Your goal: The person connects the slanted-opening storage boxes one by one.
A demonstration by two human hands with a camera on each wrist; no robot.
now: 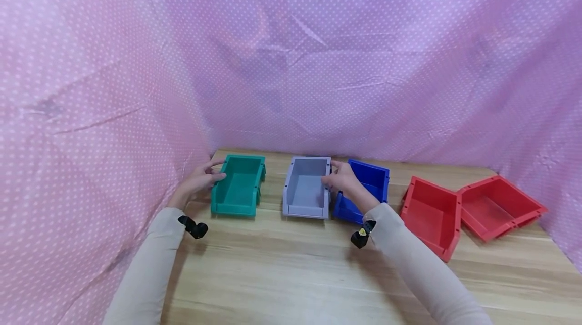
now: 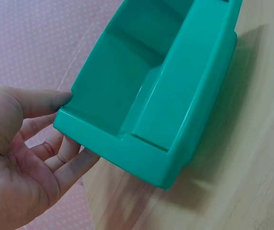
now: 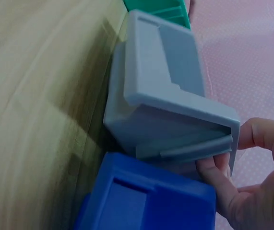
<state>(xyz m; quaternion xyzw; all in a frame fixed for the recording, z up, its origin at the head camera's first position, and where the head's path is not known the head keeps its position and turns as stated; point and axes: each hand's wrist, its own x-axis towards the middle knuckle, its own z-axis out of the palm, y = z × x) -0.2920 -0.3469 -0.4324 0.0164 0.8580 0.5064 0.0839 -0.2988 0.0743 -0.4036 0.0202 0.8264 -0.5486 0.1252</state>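
Note:
At the left of the table a green open-front bin [image 1: 237, 188] stands upright, its low lip toward me. My left hand [image 1: 200, 181] pinches its left side wall; in the left wrist view the thumb is over the rim and the other fingers [image 2: 74, 167] lie under the outer edge. A grey bin [image 1: 306, 187] of the same shape stands in the middle. My right hand [image 1: 344, 181] grips its right wall, thumb on the inner side and fingers outside, as the right wrist view shows. Right beside that hand is a blue bin [image 1: 370, 178], partly hidden by the forearm.
Two red bins [image 1: 432, 214] sit at the right, turned at angles and close against each other. All the bins are on a wooden table [image 1: 273, 274]. Pink dotted cloth [image 1: 291, 87] hangs behind the table and along its sides.

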